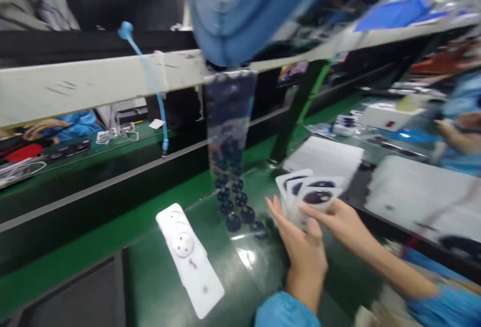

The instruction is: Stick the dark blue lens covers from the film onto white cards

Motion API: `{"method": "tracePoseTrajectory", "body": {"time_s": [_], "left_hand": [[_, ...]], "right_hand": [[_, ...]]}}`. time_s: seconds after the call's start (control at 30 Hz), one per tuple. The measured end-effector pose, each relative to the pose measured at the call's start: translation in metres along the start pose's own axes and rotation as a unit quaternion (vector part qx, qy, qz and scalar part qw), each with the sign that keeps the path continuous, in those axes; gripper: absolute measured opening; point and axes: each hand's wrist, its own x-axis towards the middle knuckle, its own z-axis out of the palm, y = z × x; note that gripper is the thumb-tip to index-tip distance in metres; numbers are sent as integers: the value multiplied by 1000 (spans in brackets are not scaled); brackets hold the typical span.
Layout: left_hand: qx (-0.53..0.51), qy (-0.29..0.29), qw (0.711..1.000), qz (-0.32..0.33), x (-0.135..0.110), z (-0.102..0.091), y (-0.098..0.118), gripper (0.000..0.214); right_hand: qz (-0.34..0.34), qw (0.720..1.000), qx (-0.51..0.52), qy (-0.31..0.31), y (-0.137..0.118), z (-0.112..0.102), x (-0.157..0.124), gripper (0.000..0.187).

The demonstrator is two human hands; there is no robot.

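Observation:
Low on the right, a fanned stack of white plastic panels with dark oval windows (pixel 313 198) is held between both hands. My left hand (pixel 302 247) cups the stack's lower end, thumb on one side and fingers stretched along the other. From the right, my right hand (pixel 347 224) grips the nearest panel's edge, index finger across its face. To the left, overlapping white panels (pixel 191 262), one with a round disc, lie on the green table. Between them and my hands is a clear plastic strip with two rows of round dark pieces (pixel 233 207). Motion blurs the panels' details.
A dark tray (pixel 75 297) lies at the lower left. Above, a blue padded object (pixel 225 21) hangs into view near a white rail (pixel 93 79). White sheets (pixel 326 156) and a white box (pixel 391 116) are at right. Co-workers' blue sleeves (pixel 460 141) show beyond.

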Motion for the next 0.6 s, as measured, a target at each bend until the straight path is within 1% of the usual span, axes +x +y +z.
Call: {"method": "tracePoseTrajectory", "body": {"time_s": [0.03, 0.07, 0.13, 0.27, 0.37, 0.43, 0.5, 0.53, 0.6], "left_hand": [[-9, -4, 1000, 15, 2, 2, -2, 93], [-9, -2, 999, 31, 3, 4, -4, 93], [7, 0, 998, 60, 5, 6, -8, 89], [47, -5, 991, 127, 3, 8, -11, 82], [63, 1, 984, 166, 1, 9, -12, 80], [63, 3, 984, 166, 1, 10, -14, 81], [54, -12, 986, 158, 3, 10, -15, 81], [47, -23, 987, 151, 4, 11, -15, 81], [33, -41, 989, 136, 6, 11, -15, 85]], "right_hand": [[28, 999, 28, -16, 3, -2, 0, 44], [42, 997, 61, -16, 6, -3, -2, 48], [46, 992, 115, -22, 13, -3, -8, 55], [6, 983, 174, -57, 21, -4, -18, 69], [-49, 977, 196, -62, 20, -7, -23, 81], [-98, 972, 208, -40, 17, -7, -25, 92], [-142, 965, 222, -11, 12, -4, -27, 101], [-156, 961, 226, -1, 10, -3, -27, 102], [-163, 963, 214, -10, 8, -1, -25, 94]]}}
